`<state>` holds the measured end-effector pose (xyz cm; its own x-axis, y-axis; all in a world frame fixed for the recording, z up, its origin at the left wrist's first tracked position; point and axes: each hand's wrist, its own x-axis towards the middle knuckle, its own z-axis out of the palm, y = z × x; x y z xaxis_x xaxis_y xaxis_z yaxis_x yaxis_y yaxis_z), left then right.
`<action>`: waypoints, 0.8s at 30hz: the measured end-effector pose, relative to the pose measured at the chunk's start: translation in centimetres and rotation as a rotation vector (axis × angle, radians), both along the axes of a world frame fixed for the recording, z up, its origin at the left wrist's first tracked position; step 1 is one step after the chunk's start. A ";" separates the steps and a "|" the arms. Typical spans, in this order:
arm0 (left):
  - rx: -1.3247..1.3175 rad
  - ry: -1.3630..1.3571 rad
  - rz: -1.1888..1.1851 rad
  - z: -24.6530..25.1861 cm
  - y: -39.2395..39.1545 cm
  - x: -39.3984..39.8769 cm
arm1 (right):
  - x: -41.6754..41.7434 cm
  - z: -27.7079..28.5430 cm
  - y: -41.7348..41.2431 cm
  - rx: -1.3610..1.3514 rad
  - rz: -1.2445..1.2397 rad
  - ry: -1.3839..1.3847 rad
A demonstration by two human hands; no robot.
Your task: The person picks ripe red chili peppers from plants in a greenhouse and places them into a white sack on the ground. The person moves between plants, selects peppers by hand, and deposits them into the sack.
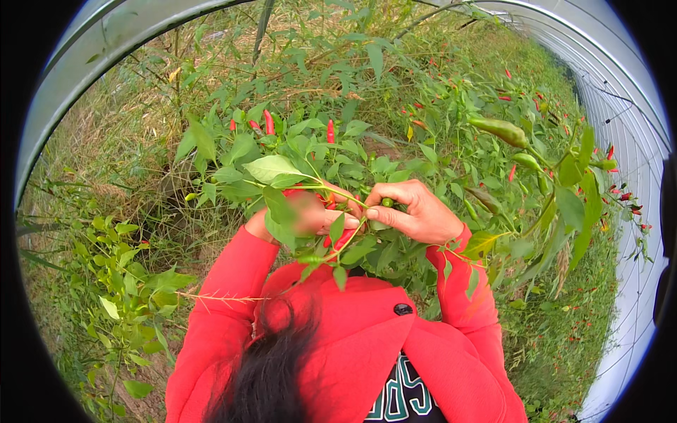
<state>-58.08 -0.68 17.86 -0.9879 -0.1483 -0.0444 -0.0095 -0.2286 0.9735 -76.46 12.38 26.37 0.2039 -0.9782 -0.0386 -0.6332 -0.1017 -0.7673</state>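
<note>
My left hand [312, 215] is partly hidden by leaves and partly blurred. Its fingers close around several red chili peppers [345, 239], which show above and below the thumb. Just to its right, the thumb and forefinger of my right hand [418, 210] pinch a thin green chili stem [357, 201] where it forks. A small dark green chili pepper [387, 202] sits between the fingers of that hand. Leafy shoots of the chili plant [243, 150] surround both hands, with upright red chili peppers [269, 122] just beyond them.
A branch with large green chili peppers [500, 131] leans in close at the right. More pepper plants stretch along the plastic tunnel wall [629, 222]. Dry grass and weeds [132, 121] tangle at the left, near a yellowish-green plant [127, 285]. A curved frame [106, 47] arches overhead.
</note>
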 end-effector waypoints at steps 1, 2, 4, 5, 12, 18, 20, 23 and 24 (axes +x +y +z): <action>0.019 -0.004 0.001 -0.1 0.1 0.0 | 0.1 0.0 0.0 -0.012 0.001 0.006; 0.037 -0.009 0.002 -0.1 0.1 -0.1 | 0.2 -0.1 0.0 -0.024 0.002 0.012; 0.033 0.015 0.032 0.4 0.3 0.0 | 0.3 -0.2 0.0 -0.030 -0.014 0.020; 0.031 0.026 0.047 0.7 0.4 0.0 | 0.3 -0.3 0.0 -0.034 -0.022 0.023; 0.108 0.183 0.095 0.6 0.8 -0.9 | -0.5 -1.0 0.4 0.095 -0.200 -0.322; -0.143 0.319 -0.023 -1.0 -0.5 -1.9 | -0.3 -1.3 0.4 0.238 -0.141 -0.614; -0.084 0.186 -0.161 -0.8 -0.8 -1.7 | -0.6 -1.8 0.5 0.243 -0.061 -0.621; -0.071 0.168 -0.252 1.2 -0.3 -0.5 | -2.8 -1.2 0.7 0.342 0.057 -0.560; -0.025 0.344 -0.200 0.4 -0.3 -0.4 | -3.5 -1.4 0.8 0.318 0.015 -0.584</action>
